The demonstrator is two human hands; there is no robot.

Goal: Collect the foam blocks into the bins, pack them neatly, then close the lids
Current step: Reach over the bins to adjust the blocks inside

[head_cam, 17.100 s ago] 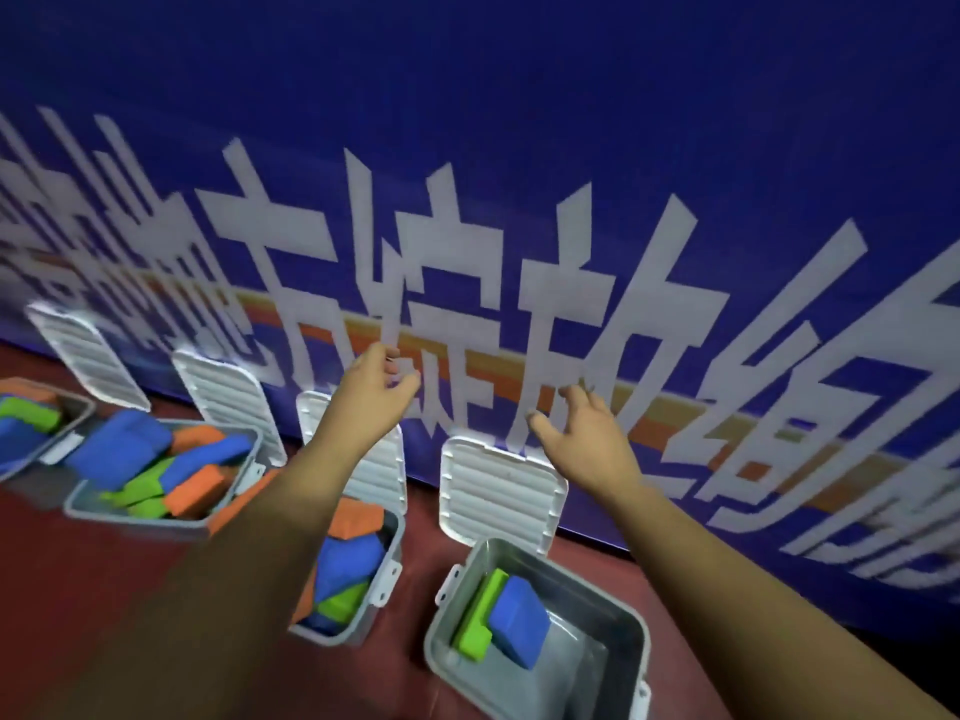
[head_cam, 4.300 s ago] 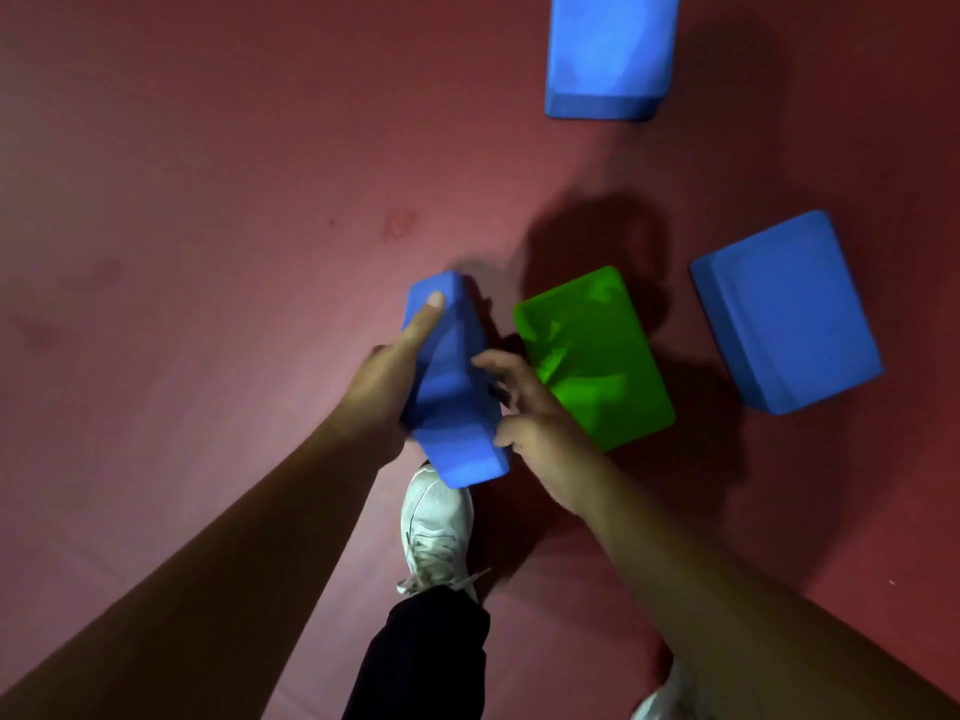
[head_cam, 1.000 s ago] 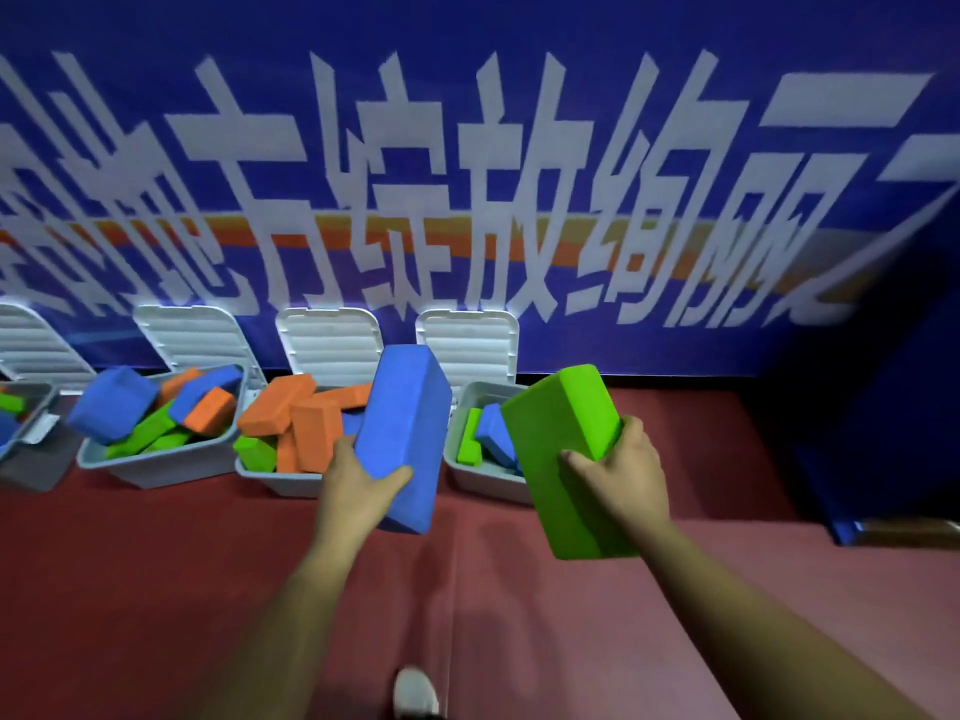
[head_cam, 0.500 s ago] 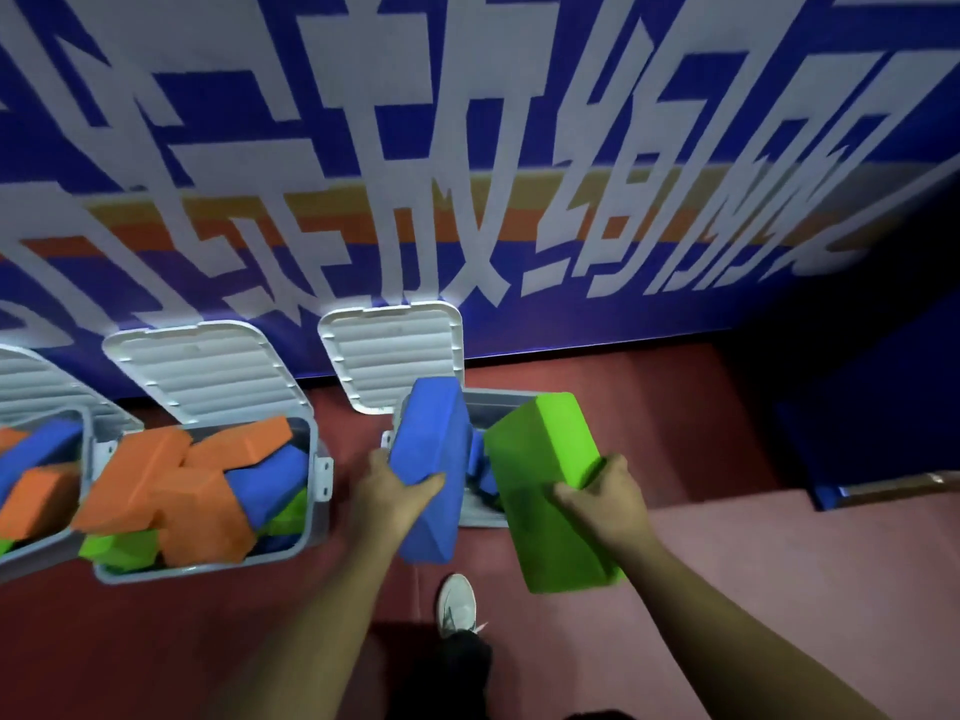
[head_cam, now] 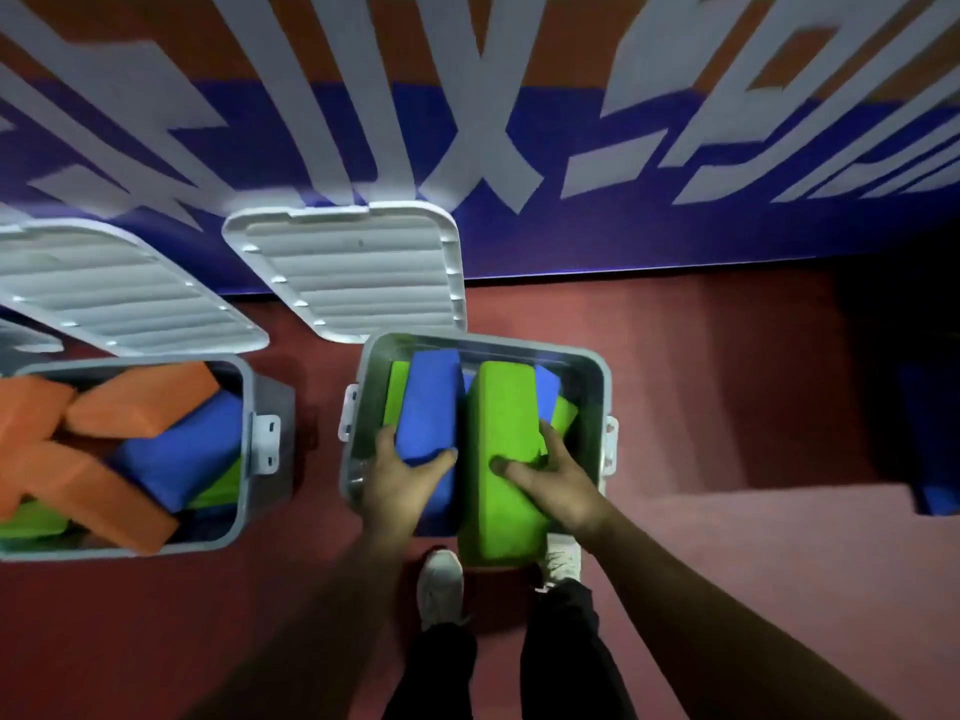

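Observation:
A grey bin [head_cam: 592,366] stands open on the red floor right below me, its white lid [head_cam: 358,267] leaning back against the wall. My left hand [head_cam: 400,485] grips a blue foam block [head_cam: 428,407] that reaches down into the bin's left side. My right hand [head_cam: 550,480] grips a green foam block [head_cam: 501,449] over the bin's middle, its near end sticking out past the front rim. Another green block [head_cam: 395,387] and a blue one [head_cam: 545,389] lie deeper inside, mostly hidden.
A second open bin [head_cam: 249,407] to the left holds orange [head_cam: 140,397], blue and green blocks piled loosely; its lid [head_cam: 119,298] leans back too. A blue banner wall [head_cam: 623,226] rises behind the bins. My shoes [head_cam: 441,584] stand just before the right bin.
I have stepped up to the right bin and looked down. Both hands have lowered their blocks from above the rim into the bin.

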